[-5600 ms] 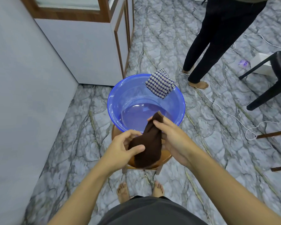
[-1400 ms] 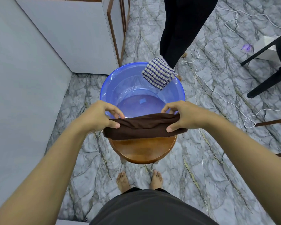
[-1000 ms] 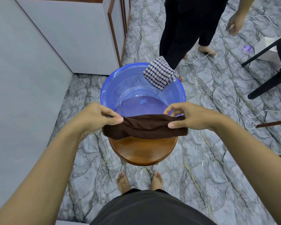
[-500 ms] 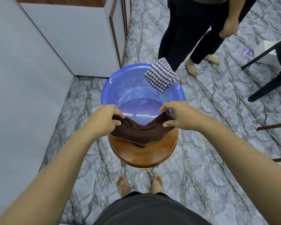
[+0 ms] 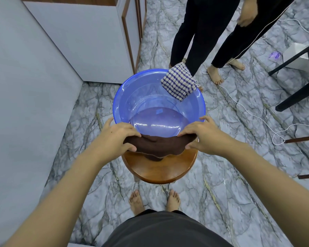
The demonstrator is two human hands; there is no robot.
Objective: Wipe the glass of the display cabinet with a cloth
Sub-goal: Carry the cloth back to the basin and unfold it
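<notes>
brown cloth (image 5: pixel 157 145) between both hands

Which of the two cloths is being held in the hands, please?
The dark brown cloth, gripped at each end by the left hand and right hand; the checked cloth hangs untouched on the basin's rim.

The cloth (image 5: pixel 158 146) is dark brown, thick and soft-looking, bunched into a loose horizontal roll. It is stretched sideways, each end gathered in a closed grip, and it sits level over the near rim of a blue basin (image 5: pixel 118 97), with its lower edge sagging in a rounded fold over the front of a round wooden stool (image 5: pixel 161 168). The cabinet (image 5: pixel 89 45) stands well apart, up and to the left: a pale grey side panel, brown wooden framing along its front edges, and only narrow strips of its front panels in view.
</notes>
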